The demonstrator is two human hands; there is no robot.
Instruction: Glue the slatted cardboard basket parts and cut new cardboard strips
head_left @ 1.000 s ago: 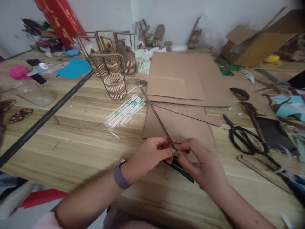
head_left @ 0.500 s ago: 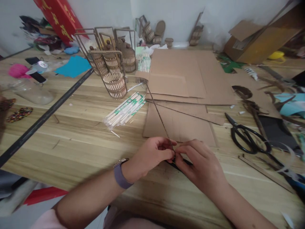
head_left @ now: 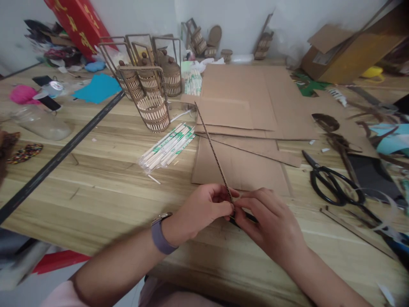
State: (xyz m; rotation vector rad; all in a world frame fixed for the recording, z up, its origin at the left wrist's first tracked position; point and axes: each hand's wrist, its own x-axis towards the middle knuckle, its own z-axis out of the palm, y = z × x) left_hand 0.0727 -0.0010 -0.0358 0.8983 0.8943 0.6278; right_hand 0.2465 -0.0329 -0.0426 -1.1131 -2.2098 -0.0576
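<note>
A long thin cardboard strip (head_left: 213, 151) rises on edge from between the fingertips and slants up and left over the cardboard sheets. My left hand (head_left: 207, 207), with a watch on its wrist, pinches the strip's lower end. My right hand (head_left: 271, 219) is closed on the same end, its fingertips meeting those of my left hand. A dark, flat object (head_left: 250, 215) shows beneath the right fingers; what it is I cannot make out. Flat cardboard sheets (head_left: 239, 164) lie just beyond both hands.
Black scissors (head_left: 335, 185) lie at the right beside narrow strips (head_left: 356, 233). Wrapped sticks (head_left: 169, 147) lie left of the cardboard. Several small slatted baskets (head_left: 153, 114) with tall handles stand behind them. An open cardboard box (head_left: 354, 53) is at the back right.
The strip's upper end has shifted slightly up, and the strip looks a little straighter. Both hands keep nearly the same place and hold.
</note>
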